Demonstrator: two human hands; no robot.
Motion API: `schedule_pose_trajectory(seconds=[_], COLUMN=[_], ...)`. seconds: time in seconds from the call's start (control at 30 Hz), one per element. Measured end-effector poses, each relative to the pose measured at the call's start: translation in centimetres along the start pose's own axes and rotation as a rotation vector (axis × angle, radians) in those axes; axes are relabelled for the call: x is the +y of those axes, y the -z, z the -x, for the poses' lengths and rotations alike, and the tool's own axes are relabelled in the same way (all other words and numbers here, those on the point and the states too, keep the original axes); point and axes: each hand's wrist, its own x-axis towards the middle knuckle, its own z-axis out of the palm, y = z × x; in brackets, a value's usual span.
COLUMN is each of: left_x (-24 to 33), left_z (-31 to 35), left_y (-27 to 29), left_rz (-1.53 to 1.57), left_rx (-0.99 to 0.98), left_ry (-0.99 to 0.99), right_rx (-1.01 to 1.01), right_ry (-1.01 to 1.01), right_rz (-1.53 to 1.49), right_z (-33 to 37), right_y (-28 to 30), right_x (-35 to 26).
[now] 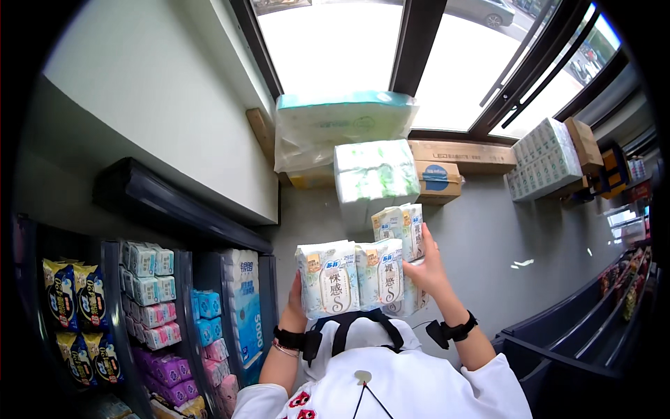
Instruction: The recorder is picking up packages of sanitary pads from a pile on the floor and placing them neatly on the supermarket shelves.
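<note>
Several white sanitary pad packs with pale floral print are gathered in front of my chest. My left hand (296, 299) presses the outer side of the left front pack (328, 279), its fingers mostly hidden behind it. Beside that pack stands a second front pack (379, 276), touching it. My right hand (428, 269) wraps round the right side of the group, thumb at the second pack's edge and fingers up along the rear packs (399, 227). Part of another pack (408, 300) shows below my right hand. What supports the packs from beneath is hidden.
Shelves at left hold yellow-and-black bags (75, 297), purple packs (167, 377) and a tall blue package (246, 307). Ahead stand a wrapped tissue bundle (377, 174), a large plastic-wrapped bale (345, 126) and a cardboard box (438, 183), before glass doors. Dark shelving (558, 335) lies right.
</note>
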Motion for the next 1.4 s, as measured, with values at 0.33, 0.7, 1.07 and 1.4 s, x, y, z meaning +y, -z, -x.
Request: schedule_pose_trajectory(seconds=[0.33, 0.7, 1.07, 1.4], left_x=[5.0, 4.2, -1.4, 0.4], left_z=[-22.8, -42.7, -46.5, -41.8], left_y=[1.5, 11.7, 20.1, 20.3], left_rz=[-0.319, -0.571, -0.870, -1.426], left_rx=[0.074, 0.420, 0.826, 0.799], left_ry=[0.176, 0.295, 0.101, 0.010], right_rx=[0.152, 0.153, 0.120, 0.303], right_ry=[-0.153, -0.238, -0.257, -0.137], right_rz=[0.188, 0.374, 0.499, 0.218], right_z=[-17.3, -35.6, -42.7, -40.0], right_y=[-0.8, -7.0, -13.8, -9.1], right_x=[4.4, 15.1, 23.9, 23.5])
